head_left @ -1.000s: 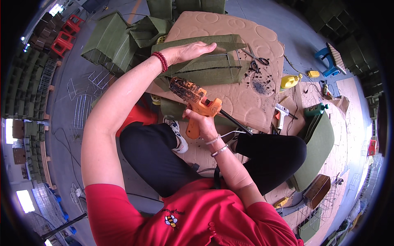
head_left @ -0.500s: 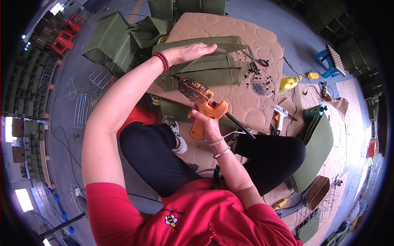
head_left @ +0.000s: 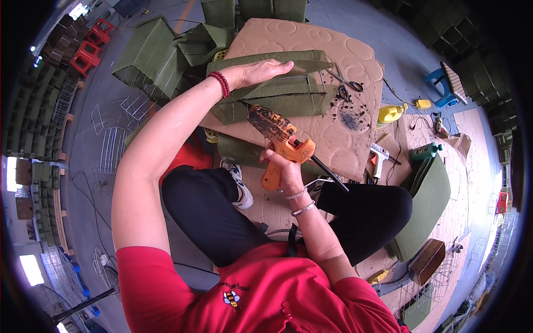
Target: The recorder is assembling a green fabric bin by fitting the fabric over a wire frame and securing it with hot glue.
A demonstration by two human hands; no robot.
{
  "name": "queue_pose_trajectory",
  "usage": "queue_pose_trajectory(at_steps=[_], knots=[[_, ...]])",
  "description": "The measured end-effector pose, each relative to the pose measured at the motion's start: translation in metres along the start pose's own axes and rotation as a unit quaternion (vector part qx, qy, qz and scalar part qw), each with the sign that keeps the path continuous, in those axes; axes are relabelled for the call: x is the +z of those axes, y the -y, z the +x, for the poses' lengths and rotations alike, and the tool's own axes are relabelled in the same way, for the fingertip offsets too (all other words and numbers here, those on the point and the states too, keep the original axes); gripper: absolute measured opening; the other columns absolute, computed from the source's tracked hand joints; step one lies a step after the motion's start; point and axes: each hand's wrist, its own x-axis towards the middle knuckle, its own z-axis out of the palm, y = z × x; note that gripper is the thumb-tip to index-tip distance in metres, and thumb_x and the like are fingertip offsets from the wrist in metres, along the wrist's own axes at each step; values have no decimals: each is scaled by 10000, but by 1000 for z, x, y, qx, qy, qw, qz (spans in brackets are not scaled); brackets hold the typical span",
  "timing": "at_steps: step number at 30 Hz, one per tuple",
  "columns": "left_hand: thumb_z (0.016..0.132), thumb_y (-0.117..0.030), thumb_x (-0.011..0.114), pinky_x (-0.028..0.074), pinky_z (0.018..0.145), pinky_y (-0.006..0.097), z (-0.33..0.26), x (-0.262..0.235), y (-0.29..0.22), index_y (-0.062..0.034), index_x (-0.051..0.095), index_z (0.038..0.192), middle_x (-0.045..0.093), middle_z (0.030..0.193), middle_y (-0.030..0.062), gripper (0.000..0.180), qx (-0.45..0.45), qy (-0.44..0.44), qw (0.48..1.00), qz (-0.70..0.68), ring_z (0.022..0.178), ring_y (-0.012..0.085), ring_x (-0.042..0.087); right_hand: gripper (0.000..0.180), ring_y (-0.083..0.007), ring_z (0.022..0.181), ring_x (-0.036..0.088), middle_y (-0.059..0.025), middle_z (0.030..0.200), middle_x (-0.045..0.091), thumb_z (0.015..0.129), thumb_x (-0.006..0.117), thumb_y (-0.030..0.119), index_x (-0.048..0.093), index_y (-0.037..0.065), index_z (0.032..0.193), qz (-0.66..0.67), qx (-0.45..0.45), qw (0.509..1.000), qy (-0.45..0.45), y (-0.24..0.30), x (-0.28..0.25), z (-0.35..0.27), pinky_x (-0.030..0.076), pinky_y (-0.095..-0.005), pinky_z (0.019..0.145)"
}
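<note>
Head view | green cloth (head_left: 277,104): on cardboard (head_left: 338,147) | left hand (head_left: 260,72): outstretched against cloth | right hand (head_left: 287,172): wrapped round orange glue gun (head_left: 288,147), above cardboard's near edge | change: gun shifted rightward, left hand steady; work on cloth apparently continuing.

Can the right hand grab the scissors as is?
Probably not as is: the right hand is taken up holding the orange glue gun. With it put down, likely yes; the handles of the scissors lie uncovered on the cardboard.
</note>
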Motion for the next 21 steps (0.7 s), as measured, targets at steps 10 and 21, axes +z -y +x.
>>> queue_pose_trajectory(at_steps=[10,21], knots=[[945,-673,301,360,1058,324,2,0,4,-34,478,1378,541,1325,125,792,0,-5,1000,-5,1230,203,487,289,-168,823,605,-48,948,589,821,674,20,554,1,1083,3,2,1000,12,-1,5,0,488,-301,757],[940,-680,307,355,1064,322,5,0,10,-30,463,1388,521,1342,144,805,-13,-13,1000,-6,1251,207,471,307,-181,822,606,-44,972,561,823,646,11,533,27,1108,0,-2,1000,18,-3,6,3,477,-324,738]])
